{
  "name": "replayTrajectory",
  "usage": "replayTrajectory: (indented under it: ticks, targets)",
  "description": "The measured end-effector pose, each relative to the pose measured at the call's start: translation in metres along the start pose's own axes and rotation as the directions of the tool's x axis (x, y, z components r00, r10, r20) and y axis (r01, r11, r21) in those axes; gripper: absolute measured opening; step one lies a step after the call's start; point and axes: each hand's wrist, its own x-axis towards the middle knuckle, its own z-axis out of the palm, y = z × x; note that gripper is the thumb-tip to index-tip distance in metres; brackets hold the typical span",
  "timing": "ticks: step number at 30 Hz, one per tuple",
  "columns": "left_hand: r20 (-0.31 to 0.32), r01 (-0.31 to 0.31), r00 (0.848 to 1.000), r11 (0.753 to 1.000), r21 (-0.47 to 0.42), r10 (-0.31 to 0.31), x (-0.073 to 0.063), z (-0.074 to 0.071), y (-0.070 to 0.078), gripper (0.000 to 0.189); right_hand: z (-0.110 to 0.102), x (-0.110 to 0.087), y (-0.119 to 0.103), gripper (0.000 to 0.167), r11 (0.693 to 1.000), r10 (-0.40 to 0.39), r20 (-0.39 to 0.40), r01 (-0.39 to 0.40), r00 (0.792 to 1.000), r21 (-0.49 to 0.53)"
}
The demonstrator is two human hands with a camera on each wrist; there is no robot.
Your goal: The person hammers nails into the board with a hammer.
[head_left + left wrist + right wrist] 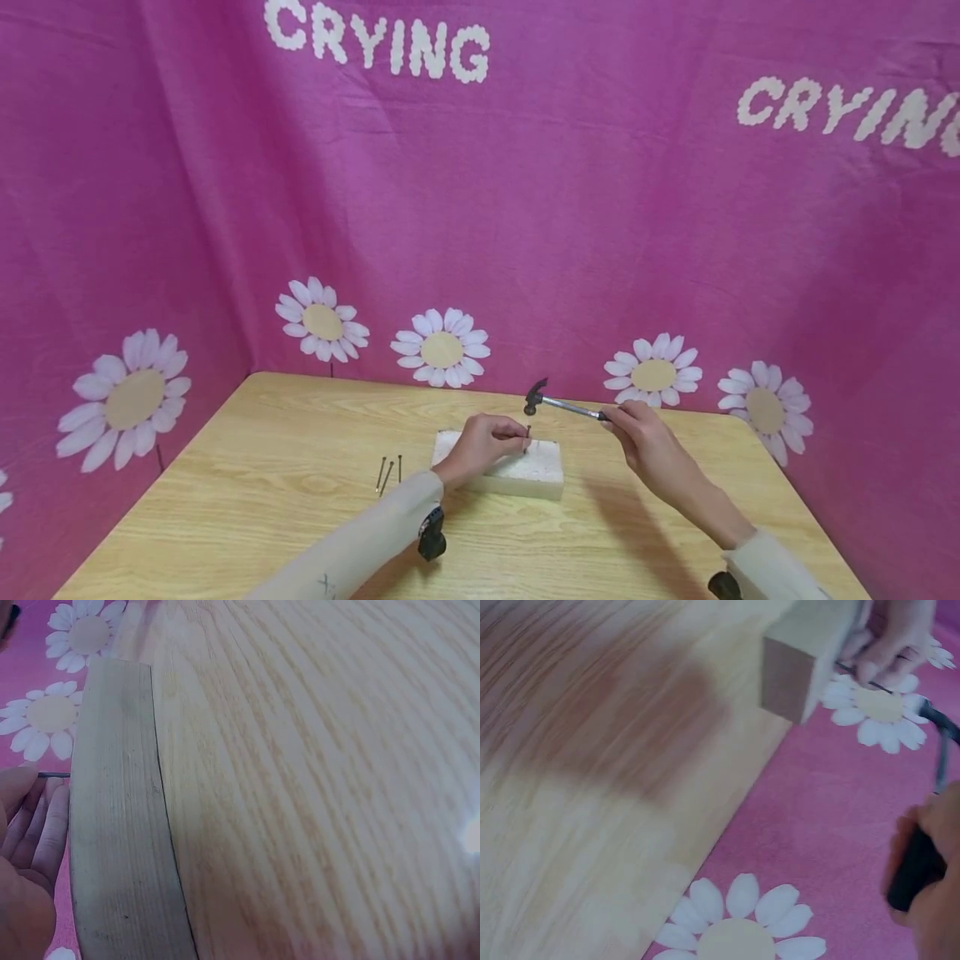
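Pale wood makes up the oblong block (525,483) lying on the bench (300,467). A slim, dark nail (528,432) stands upright at its top face, pinched between thumb and fingers of the left hand (483,446). The right hand (660,454) is wrapped around the black handle (915,871) of a hammer (570,407), its dark clawed head just above the nail, apart from it.

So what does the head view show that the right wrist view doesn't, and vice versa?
Head only: three loose nails and the white CRYING lettering.
Right wrist only: the block's end face and the lower part of the hammer's black handle.
Both: the left hand pinching a nail at the block, and the right hand holding the hammer.
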Motion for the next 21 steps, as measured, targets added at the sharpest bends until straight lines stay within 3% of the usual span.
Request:
replayTrajectory:
  ticks: [3,9,15,21]
  targets:
    - [0.000,-0.013,1.000,1.000,-0.024,0.013,-0.0007,-0.0004,0.0002,0.019,-0.0010,0.0010,-0.0007,0.032,0.999,0.037,-0.036,-0.036,0.999,0.033]
    - [-0.009,-0.009,1.000,0.995,-0.101,0.008,-0.0009,-0.0012,-0.0031,0.019,0.0004,-0.0033,-0.0011,0.027,0.999,-0.026,0.060,0.027,0.998,-0.017]
    - [0.008,0.012,1.000,0.985,-0.170,-0.010,0.0000,-0.0014,-0.0070,0.023,-0.0023,-0.0007,-0.0004,0.032,0.999,0.021,-0.022,-0.021,1.000,0.035]
    - [-0.002,0.022,1.000,0.975,-0.223,-0.023,0.0021,0.0019,-0.0079,0.026,0.0011,-0.0016,-0.0011,0.018,0.999,-0.049,0.057,0.049,0.997,0.004]
